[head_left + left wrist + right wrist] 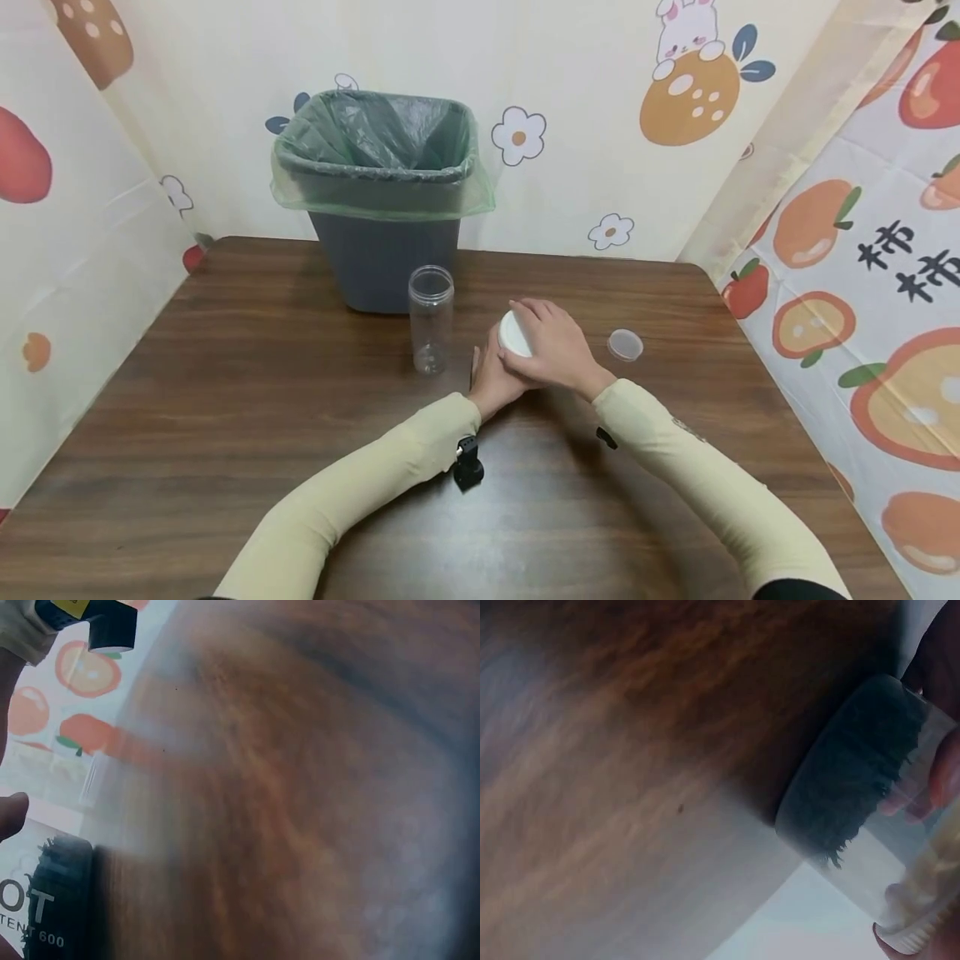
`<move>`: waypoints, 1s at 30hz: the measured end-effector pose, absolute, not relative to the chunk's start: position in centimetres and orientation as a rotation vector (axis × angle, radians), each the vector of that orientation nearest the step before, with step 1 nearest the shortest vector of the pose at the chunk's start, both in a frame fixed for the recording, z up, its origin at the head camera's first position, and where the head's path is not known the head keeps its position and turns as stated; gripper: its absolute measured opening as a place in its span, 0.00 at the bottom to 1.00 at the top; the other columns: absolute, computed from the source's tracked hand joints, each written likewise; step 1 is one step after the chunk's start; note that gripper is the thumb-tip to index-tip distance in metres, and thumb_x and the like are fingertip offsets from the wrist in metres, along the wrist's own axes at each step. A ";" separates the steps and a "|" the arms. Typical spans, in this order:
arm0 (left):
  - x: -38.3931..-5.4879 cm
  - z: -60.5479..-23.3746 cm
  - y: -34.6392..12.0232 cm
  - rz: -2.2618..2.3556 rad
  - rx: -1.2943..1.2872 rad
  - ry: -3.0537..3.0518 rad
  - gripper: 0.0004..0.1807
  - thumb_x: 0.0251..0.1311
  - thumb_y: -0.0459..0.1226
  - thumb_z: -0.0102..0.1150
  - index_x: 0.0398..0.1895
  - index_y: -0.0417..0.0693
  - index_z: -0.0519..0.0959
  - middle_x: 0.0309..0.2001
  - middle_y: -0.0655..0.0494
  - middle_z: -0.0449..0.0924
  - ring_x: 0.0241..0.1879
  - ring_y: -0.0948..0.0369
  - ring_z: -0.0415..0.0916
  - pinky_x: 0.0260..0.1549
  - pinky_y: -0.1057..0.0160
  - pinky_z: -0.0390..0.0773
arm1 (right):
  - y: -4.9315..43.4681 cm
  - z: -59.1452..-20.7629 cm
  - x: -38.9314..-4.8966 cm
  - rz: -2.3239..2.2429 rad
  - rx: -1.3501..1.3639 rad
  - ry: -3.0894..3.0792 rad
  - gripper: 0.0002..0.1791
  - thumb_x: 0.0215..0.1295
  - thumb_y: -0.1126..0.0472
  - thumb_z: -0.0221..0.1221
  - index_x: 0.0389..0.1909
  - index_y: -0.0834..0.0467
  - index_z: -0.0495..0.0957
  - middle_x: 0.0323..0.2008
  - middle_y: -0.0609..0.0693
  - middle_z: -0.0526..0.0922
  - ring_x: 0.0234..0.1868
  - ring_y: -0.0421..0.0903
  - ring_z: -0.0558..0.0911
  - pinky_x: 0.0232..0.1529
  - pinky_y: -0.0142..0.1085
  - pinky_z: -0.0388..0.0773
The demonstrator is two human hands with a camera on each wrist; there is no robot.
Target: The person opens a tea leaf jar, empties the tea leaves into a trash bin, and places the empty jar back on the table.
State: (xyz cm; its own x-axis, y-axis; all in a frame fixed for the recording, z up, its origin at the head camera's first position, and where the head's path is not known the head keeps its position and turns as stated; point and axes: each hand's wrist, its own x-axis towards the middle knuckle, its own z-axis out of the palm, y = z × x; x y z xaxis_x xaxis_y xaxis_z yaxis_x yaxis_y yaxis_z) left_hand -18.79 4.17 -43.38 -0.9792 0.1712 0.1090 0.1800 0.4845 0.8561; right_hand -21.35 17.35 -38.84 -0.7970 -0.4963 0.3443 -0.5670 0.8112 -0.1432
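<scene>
My left hand (498, 382) grips the side of a clear jar (922, 847) near the middle of the table. Dark, shredded-looking stuff fills the jar's bottom part, and printed letters show on its wall in the left wrist view. From above, my right hand (558, 346) holds the jar's white ribbed lid (513, 335), with the fingers and thumb round its rim. The lid sits at the jar's mouth. In the head view both hands hide most of the jar's body. An open clear jar (431, 321) stands upright to the left of my hands.
A clear round lid (625, 344) lies on the brown wooden table (225, 433), right of my hands. Behind the open jar stands a dark bin (382, 258) lined with a green bag (375, 192). Patterned cloth (570, 50) closes off the back and both sides.
</scene>
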 end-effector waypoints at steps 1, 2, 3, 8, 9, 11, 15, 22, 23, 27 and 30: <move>-18.9 -43.3 4.2 -1.561 -0.310 -2.694 0.56 0.43 0.46 0.74 0.71 0.42 0.48 0.67 0.43 0.61 0.67 0.51 0.56 0.67 0.45 0.43 | 17.3 -38.8 -21.4 0.357 0.802 -2.688 0.43 0.52 0.35 0.53 0.63 0.61 0.70 0.57 0.58 0.74 0.59 0.56 0.71 0.58 0.50 0.66; -19.0 -43.1 4.3 -1.567 -0.304 -2.689 0.56 0.43 0.46 0.73 0.71 0.42 0.49 0.66 0.43 0.62 0.67 0.51 0.57 0.67 0.45 0.42 | 17.3 -38.7 -21.4 0.372 0.797 -2.672 0.43 0.52 0.35 0.53 0.62 0.61 0.70 0.57 0.58 0.74 0.58 0.56 0.71 0.57 0.51 0.67; -19.1 -43.0 4.3 -1.569 -0.299 -2.681 0.55 0.43 0.46 0.73 0.71 0.43 0.50 0.65 0.43 0.63 0.67 0.51 0.58 0.67 0.45 0.42 | 17.3 -38.7 -21.5 0.381 0.794 -2.658 0.43 0.51 0.35 0.53 0.62 0.61 0.71 0.57 0.58 0.74 0.58 0.56 0.71 0.56 0.51 0.68; -19.1 -42.7 4.2 -1.569 -0.287 -2.661 0.54 0.40 0.45 0.75 0.69 0.44 0.53 0.62 0.44 0.67 0.64 0.52 0.61 0.66 0.45 0.45 | 17.4 -38.4 -21.3 0.417 0.801 -2.634 0.41 0.50 0.36 0.55 0.61 0.60 0.72 0.56 0.58 0.75 0.56 0.55 0.72 0.54 0.51 0.69; -19.0 -42.8 4.2 -1.562 -0.285 -2.658 0.54 0.39 0.45 0.76 0.69 0.45 0.54 0.62 0.45 0.67 0.63 0.51 0.62 0.65 0.46 0.49 | 17.5 -38.4 -21.2 0.428 0.804 -2.635 0.41 0.50 0.36 0.55 0.61 0.59 0.72 0.56 0.58 0.75 0.56 0.55 0.72 0.53 0.51 0.70; -18.7 -42.7 4.1 -1.562 -0.295 -2.637 0.53 0.37 0.45 0.77 0.67 0.45 0.56 0.60 0.45 0.68 0.60 0.51 0.64 0.62 0.49 0.57 | 17.6 -38.4 -20.9 0.477 0.807 -2.632 0.41 0.51 0.36 0.55 0.61 0.58 0.72 0.57 0.58 0.75 0.56 0.55 0.72 0.51 0.51 0.71; -18.0 -42.2 3.7 -1.583 -0.361 -2.532 0.52 0.32 0.44 0.79 0.62 0.44 0.57 0.56 0.45 0.67 0.54 0.52 0.67 0.53 0.55 0.69 | 17.8 -37.5 -19.9 0.597 0.830 -2.609 0.40 0.51 0.38 0.55 0.62 0.58 0.72 0.58 0.58 0.75 0.57 0.54 0.72 0.47 0.51 0.73; -17.1 -40.1 3.1 -1.575 -0.458 -2.471 0.54 0.27 0.44 0.79 0.61 0.44 0.57 0.53 0.45 0.72 0.48 0.52 0.74 0.46 0.57 0.74 | 17.8 -35.2 -18.4 0.780 0.880 -2.530 0.38 0.52 0.44 0.60 0.63 0.59 0.72 0.59 0.59 0.74 0.56 0.52 0.72 0.46 0.52 0.73; -17.0 -39.8 2.9 -1.561 -0.463 -2.485 0.54 0.27 0.44 0.78 0.61 0.44 0.57 0.52 0.45 0.72 0.47 0.52 0.74 0.46 0.56 0.75 | 17.8 -35.0 -18.2 0.796 0.887 -2.527 0.38 0.52 0.44 0.60 0.63 0.59 0.72 0.59 0.59 0.74 0.57 0.52 0.72 0.47 0.52 0.73; -16.7 -39.2 2.4 -1.544 -0.524 -2.535 0.56 0.26 0.45 0.78 0.64 0.44 0.58 0.52 0.49 0.73 0.48 0.55 0.73 0.46 0.58 0.74 | 17.9 -34.7 -17.6 0.854 0.946 -2.508 0.36 0.52 0.45 0.60 0.63 0.58 0.72 0.59 0.57 0.74 0.58 0.51 0.71 0.47 0.51 0.72; -16.4 -38.7 1.7 -1.592 -0.601 -2.545 0.57 0.26 0.44 0.79 0.66 0.44 0.59 0.54 0.52 0.71 0.50 0.57 0.72 0.48 0.59 0.73 | 18.0 -34.6 -17.1 0.881 1.034 -2.470 0.36 0.52 0.46 0.60 0.63 0.58 0.72 0.59 0.56 0.74 0.59 0.51 0.71 0.46 0.50 0.73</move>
